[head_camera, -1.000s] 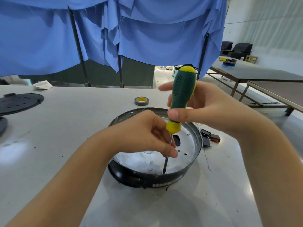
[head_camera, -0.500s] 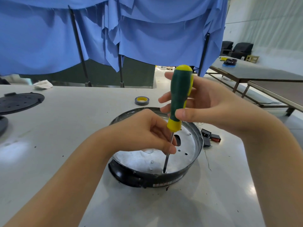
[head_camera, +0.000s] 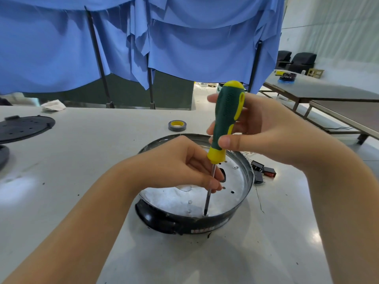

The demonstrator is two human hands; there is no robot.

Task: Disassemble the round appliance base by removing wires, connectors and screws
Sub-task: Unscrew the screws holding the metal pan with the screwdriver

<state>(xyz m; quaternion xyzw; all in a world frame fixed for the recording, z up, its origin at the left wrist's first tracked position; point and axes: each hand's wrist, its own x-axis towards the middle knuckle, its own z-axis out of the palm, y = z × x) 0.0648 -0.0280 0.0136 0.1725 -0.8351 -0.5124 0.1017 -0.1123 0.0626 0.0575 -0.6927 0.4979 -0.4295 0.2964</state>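
**A:** What has changed in the last second?

**B:** The right hand (head_camera: 264,130) has rolled the screwdriver (head_camera: 226,119) round: the yellow stripe on the handle now faces the camera, where a second ago only green showed. The thumb sits lower on the handle, just above the yellow collar, and the fingers have re-set behind it. The tip has not left its spot.

**A:** So the screw is turning?

**B:** I judge so. The handle has rotated in place, which suggests a screw being backed out at the rim, not yet free.

**A:** How is the right hand closed?

**B:** Thumb and curled fingers wrap the handle, index finger lying straight near the top. A firm grasp, held upright with a slight lean.

**A:** And the left hand (head_camera: 180,165)?

**B:** It pinches the metal shaft between thumb and fingertips, just under the collar, steadying it.

**A:** Where does the tip land?

**B:** At about six o'clock on the round appliance base (head_camera: 235,203), inside the shiny pan against the near wall. The base rests on the white table (head_camera: 82,160), straight ahead of the person.

**A:** Anything around it?

**B:** Loose black connectors (head_camera: 259,171) with wires at three o'clock, just beside the base; a tape roll (head_camera: 177,125) at twelve; a black perforated cover (head_camera: 24,128) far off at ten.
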